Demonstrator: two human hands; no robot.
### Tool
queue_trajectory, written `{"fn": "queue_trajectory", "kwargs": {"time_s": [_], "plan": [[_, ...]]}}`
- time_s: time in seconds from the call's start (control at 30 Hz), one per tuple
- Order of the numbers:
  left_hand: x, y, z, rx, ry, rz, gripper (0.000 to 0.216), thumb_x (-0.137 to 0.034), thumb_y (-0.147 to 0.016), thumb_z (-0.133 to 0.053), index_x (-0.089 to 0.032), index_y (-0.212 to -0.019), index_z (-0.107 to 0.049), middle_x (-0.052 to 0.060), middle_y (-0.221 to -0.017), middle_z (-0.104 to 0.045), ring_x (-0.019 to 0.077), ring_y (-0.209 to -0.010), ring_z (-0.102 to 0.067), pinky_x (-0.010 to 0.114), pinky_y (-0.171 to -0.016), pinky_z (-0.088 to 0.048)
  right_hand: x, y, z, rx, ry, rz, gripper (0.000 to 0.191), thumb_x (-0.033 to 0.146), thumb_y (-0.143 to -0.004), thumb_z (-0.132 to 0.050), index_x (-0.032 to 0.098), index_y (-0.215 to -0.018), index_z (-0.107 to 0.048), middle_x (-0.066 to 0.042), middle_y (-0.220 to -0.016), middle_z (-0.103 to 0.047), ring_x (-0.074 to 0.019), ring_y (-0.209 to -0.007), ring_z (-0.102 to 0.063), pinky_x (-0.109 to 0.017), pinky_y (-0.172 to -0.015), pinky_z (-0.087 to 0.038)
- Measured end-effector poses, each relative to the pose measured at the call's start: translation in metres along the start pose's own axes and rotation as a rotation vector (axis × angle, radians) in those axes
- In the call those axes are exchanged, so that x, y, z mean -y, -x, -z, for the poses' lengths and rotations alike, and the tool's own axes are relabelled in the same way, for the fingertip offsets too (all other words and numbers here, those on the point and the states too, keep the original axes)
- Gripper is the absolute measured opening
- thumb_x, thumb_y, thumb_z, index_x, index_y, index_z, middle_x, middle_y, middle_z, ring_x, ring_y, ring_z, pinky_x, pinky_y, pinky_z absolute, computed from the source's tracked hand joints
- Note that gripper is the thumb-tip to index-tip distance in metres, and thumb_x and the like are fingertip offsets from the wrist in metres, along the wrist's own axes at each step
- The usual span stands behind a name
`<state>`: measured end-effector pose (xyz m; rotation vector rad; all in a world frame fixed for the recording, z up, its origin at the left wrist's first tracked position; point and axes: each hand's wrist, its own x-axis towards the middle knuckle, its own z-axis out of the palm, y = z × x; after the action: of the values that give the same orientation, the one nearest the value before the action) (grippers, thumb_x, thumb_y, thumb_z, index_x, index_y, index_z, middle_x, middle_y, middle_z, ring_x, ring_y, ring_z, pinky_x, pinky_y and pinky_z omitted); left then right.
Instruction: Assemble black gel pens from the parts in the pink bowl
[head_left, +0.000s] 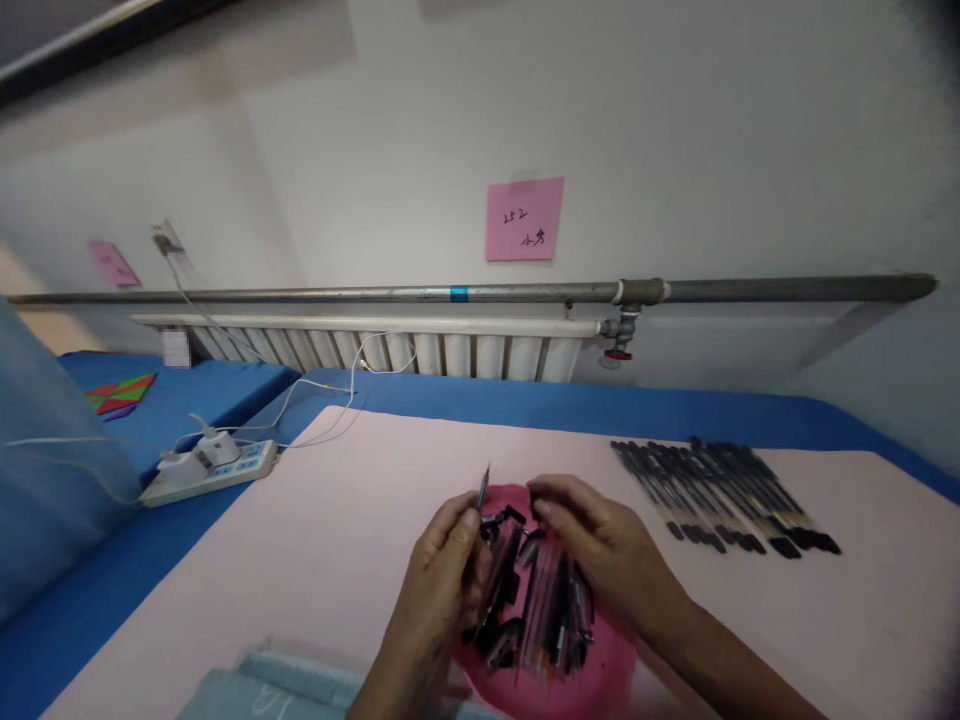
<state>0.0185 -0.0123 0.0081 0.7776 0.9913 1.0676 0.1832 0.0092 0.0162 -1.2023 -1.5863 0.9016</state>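
Between the thumb and fingers of my left hand (450, 560) is a slim pen (484, 487), its pointed tip up. My right hand (596, 530) is closed over the far right rim of a pink dish (600, 680), its fingertips pinched on a small black piece (535, 506) whose kind is hard to make out. Inside the dish lies a jumble of clear pen tubes (544, 610) and black caps (506, 645), somewhat blurred. My left hand overlaps the dish's left side and hides part of its contents.
A row of black-and-clear pens (724, 495) lies on the pink table cover (360, 520) to the right. A power strip (210, 475) with white plugs and cables is at left. Light-blue cloth (277, 690) lies near the front edge. A radiator (450, 352) runs behind the table.
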Motion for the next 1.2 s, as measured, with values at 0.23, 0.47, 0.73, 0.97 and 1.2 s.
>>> {"fn": "queue_trajectory", "kwargs": {"time_s": [0.23,0.47,0.73,0.97,1.2], "plan": [[0.016,0.003,-0.014,-0.001,0.059,0.127,0.048,-0.05,-0.065,-0.07,-0.021,-0.103,-0.063,-0.008,-0.046,-0.041,0.0022,-0.035,-0.027,0.015,-0.037,-0.02,0.004,-0.003,0.005,-0.207,-0.481,-0.122,0.021,0.034,-0.075,-0.066,0.02,-0.089,-0.059,0.0,-0.074,-0.066,-0.0115,-0.063,-0.058,-0.027,-0.067,-0.047],[0.013,0.003,-0.018,-0.016,0.106,0.136,0.051,-0.049,-0.053,-0.079,-0.019,-0.093,-0.067,-0.007,-0.046,-0.043,0.0032,-0.039,-0.032,0.015,-0.039,-0.022,0.009,0.001,0.003,-0.229,-0.395,-0.086,0.02,0.034,-0.077,-0.064,0.02,-0.09,-0.058,-0.001,-0.079,-0.065,-0.0142,-0.071,-0.06,-0.028,-0.069,-0.048],[0.01,0.005,-0.019,-0.032,0.066,0.158,0.052,-0.05,-0.053,-0.077,-0.019,-0.093,-0.066,-0.008,-0.044,-0.041,0.0038,-0.038,-0.031,0.016,-0.036,-0.015,0.009,0.003,0.001,-0.119,-0.291,-0.121,0.02,0.034,-0.074,-0.064,0.02,-0.088,-0.061,-0.001,-0.079,-0.064,-0.0152,-0.074,-0.06,-0.028,-0.07,-0.049],[0.01,0.005,-0.013,0.04,0.001,0.234,0.048,-0.05,-0.067,-0.065,-0.022,-0.105,-0.057,-0.009,-0.042,-0.042,0.0018,-0.03,-0.018,0.017,-0.034,-0.008,0.007,0.005,-0.005,-0.042,-0.362,-0.196,0.027,0.03,-0.071,-0.066,0.021,-0.096,-0.058,0.002,-0.074,-0.062,-0.0133,-0.07,-0.059,-0.027,-0.069,-0.047],[0.007,0.005,-0.012,0.041,0.071,0.289,0.034,-0.04,-0.071,-0.06,-0.023,-0.098,-0.05,-0.009,-0.046,-0.045,0.0009,-0.029,-0.018,0.015,-0.034,-0.004,0.006,0.009,-0.012,0.002,-0.408,-0.236,0.028,0.027,-0.071,-0.065,0.022,-0.098,-0.057,0.004,-0.07,-0.058,-0.0135,-0.067,-0.058,-0.027,-0.065,-0.047]]}}
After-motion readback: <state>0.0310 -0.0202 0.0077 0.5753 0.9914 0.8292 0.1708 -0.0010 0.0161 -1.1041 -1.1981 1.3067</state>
